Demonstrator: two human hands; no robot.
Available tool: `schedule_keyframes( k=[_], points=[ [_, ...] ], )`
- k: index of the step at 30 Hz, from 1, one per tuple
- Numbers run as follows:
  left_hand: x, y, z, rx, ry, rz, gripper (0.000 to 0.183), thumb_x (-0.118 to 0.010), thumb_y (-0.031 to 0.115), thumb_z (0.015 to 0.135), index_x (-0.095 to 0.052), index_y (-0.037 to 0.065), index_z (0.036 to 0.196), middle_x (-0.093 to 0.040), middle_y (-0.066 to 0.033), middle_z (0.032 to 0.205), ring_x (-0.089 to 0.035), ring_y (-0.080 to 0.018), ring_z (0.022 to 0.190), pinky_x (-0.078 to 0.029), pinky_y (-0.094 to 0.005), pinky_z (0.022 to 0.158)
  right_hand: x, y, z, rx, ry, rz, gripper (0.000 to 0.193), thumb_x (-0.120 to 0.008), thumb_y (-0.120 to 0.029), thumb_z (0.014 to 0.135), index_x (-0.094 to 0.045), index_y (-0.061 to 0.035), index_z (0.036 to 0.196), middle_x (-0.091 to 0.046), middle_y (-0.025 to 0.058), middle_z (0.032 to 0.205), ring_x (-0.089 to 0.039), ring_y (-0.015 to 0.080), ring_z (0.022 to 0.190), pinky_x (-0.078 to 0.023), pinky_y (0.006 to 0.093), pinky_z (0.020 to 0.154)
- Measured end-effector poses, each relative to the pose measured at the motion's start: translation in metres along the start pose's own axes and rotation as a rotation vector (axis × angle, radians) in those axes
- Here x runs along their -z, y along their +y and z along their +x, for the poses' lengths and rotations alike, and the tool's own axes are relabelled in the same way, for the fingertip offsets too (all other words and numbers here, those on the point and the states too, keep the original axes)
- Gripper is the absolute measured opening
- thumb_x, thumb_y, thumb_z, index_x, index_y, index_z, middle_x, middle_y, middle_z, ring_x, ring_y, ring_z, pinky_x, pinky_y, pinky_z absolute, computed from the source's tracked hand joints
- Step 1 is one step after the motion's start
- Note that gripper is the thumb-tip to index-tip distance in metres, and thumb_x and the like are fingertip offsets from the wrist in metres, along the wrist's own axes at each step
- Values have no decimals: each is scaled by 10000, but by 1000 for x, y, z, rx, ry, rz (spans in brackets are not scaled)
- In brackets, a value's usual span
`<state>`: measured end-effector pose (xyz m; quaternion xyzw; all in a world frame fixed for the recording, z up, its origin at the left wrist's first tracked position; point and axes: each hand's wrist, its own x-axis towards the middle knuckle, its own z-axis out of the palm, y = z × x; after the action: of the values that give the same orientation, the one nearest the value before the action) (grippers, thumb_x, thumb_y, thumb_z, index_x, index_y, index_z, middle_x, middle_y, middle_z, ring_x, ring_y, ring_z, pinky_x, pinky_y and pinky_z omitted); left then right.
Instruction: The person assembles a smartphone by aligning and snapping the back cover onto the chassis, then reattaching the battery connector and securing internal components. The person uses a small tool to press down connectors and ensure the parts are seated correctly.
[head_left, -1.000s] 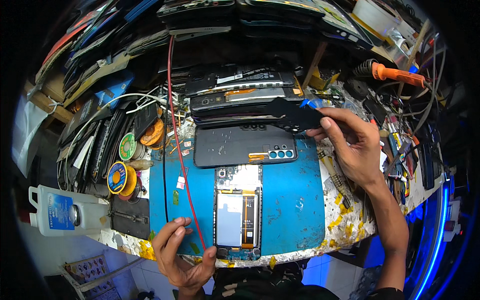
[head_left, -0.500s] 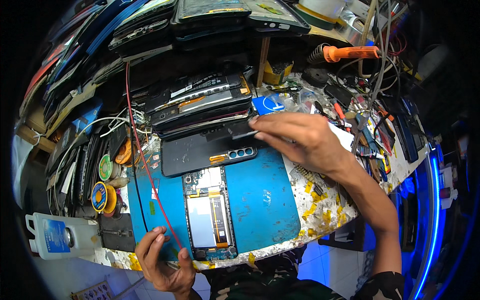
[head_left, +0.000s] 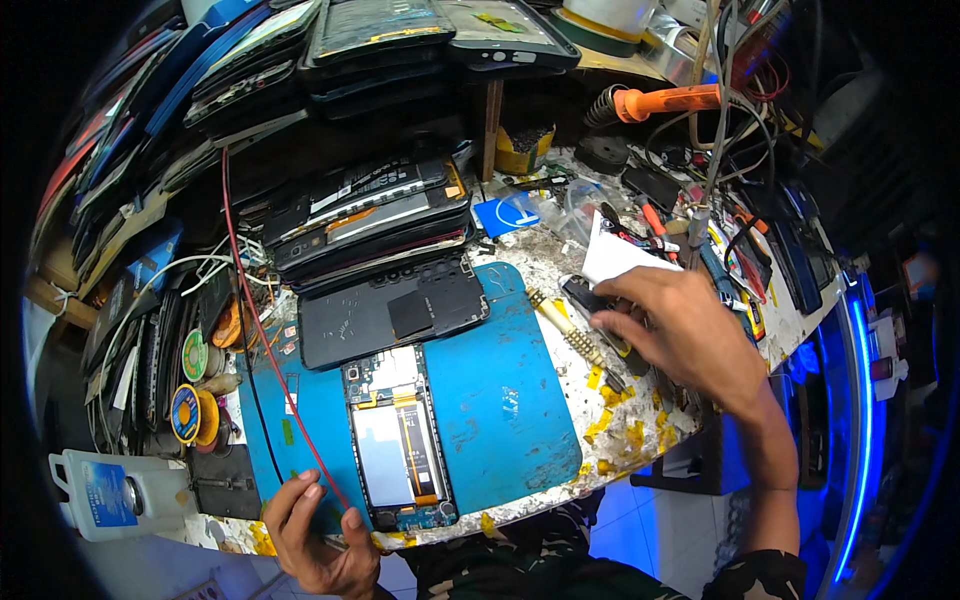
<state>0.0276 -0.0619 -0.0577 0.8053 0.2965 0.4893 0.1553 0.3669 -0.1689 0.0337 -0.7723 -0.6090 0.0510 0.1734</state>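
Note:
An opened phone (head_left: 393, 440) lies on the blue mat (head_left: 510, 420), its battery and circuit boards exposed. Above it, on the mat's far edge, rests a dark phone back cover (head_left: 345, 325) with a thin black inner plate (head_left: 425, 310) laid over its right part. My left hand (head_left: 318, 535) is at the mat's near edge, fingers curled round a red wire (head_left: 270, 310) and a black wire (head_left: 258, 410). My right hand (head_left: 690, 335) hovers over the tools at the right, thumb and forefinger apart beside a small dark tool (head_left: 580, 293) whose kind is unclear.
Stacked phone parts (head_left: 370, 220) stand behind the cover, with more on a shelf above. Wire spools (head_left: 186, 412) and a white jug (head_left: 110, 495) are at the left. A brass-coloured rod-shaped tool (head_left: 570, 330) lies right of the mat; an orange-handled soldering iron (head_left: 665, 101) is behind.
My right hand has let go of the black inner plate, which now lies on the back cover, and has moved right to the tools. My left hand keeps the wires. The view has shifted slightly.

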Motion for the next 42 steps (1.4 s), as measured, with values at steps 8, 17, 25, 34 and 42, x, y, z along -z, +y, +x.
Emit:
schedule_keyframes(
  k=[8, 17, 25, 34, 42],
  points=[
    [0, -1, 1, -4, -16, -13, 317, -648, 105, 909, -575, -32, 1186, -582, -195, 1163, -609, -276, 1032, -532, -336, 753, -18, 4, -15, -55, 75, -40, 258, -690, -158, 840, -659, 24, 1021, -668, 190, 922, -646, 353, 868, -508, 429, 790],
    [5, 8, 7, 61, -12, 21, 308, -705, 164, 872, -595, -7, 1103, -615, -180, 1063, -619, -280, 949, -518, -375, 805, -9, -2, -21, -320, 297, 382, 224, -690, -59, 852, -697, -4, 1069, -724, 121, 824, -690, 150, 652, -535, 272, 603],
    [5, 57, 16, 433, -493, -739, 842, -849, 455, 677, -532, -93, 1232, -697, -206, 955, -683, -228, 803, -544, -298, 685, -35, -63, -69, 565, 253, 263, 219, -661, -13, 788, -698, -63, 998, -678, 88, 1137, -652, 251, 1066, -540, 384, 875],
    [-12, 79, 13, 647, -702, -793, 377, -802, -60, 733, -644, -81, 1074, -698, -156, 880, -685, -144, 782, -550, -244, 700, -78, -98, -84, -72, 522, 1375, 407, -812, -101, 766, -635, 24, 1110, -672, 188, 1032, -681, 255, 859, -562, 356, 756],
    [-36, 80, 19, 197, -699, -861, 537, -855, 103, 700, -610, -78, 1142, -546, -294, 1254, -618, -319, 1112, -546, -367, 905, -61, -73, -113, 352, 472, 886, 244, -738, -11, 742, -729, -72, 978, -684, 53, 988, -683, 207, 867, -558, 295, 719]
  ],
)
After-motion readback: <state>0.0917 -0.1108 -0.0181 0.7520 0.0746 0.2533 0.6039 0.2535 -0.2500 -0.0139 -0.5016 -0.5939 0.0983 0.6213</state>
